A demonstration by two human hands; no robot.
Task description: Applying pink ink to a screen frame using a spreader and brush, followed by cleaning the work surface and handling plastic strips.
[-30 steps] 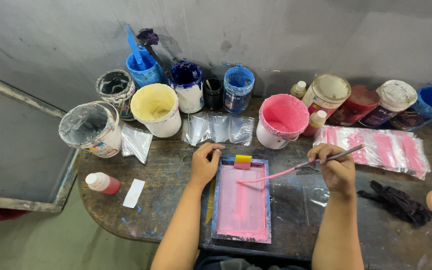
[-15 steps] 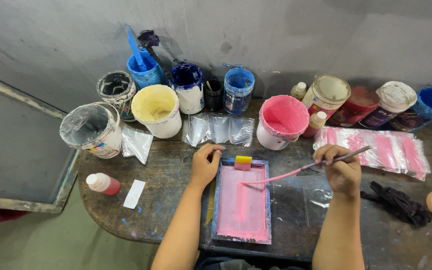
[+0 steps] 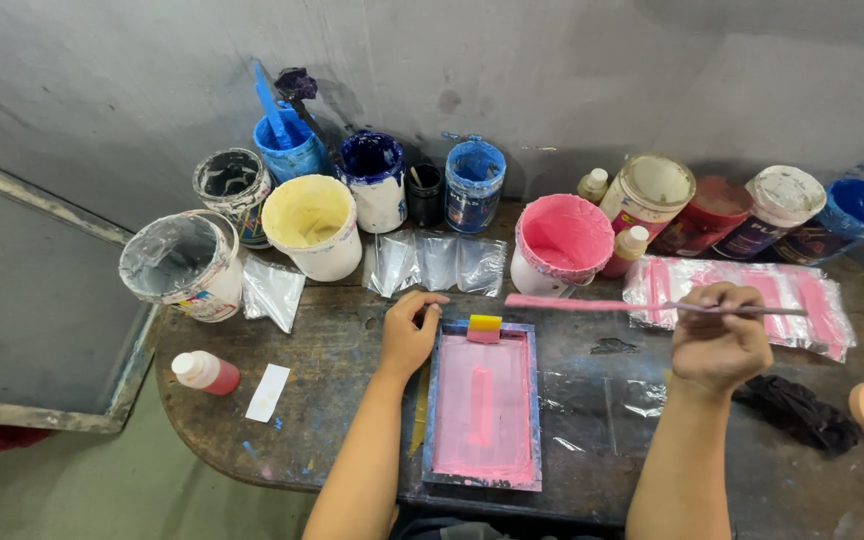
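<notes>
Holding a long pink-coated stirring stick [image 3: 642,305] level above the worktop [image 3: 332,360], the right hand [image 3: 717,340] is pinching its bare end between curled fingers [image 3: 722,298], with the pink tip reaching out to the left of them, just in front of the pink paint bucket [image 3: 562,240]. The left hand [image 3: 407,335] is resting on the top left corner of the small blue-framed screen [image 3: 482,405], its fingers [image 3: 420,305] bent and pressed against the frame. The screen is lying flat between the 2 forearms, its mesh smeared pink, and a yellow and pink sponge block [image 3: 484,328] is sitting on its top edge, just right of the left fingers. Beyond the right fingers, a clear plastic sheet with pink prints [image 3: 802,300] is lying flat. A black cloth [image 3: 797,412] is lying crumpled just right of the right wrist.
</notes>
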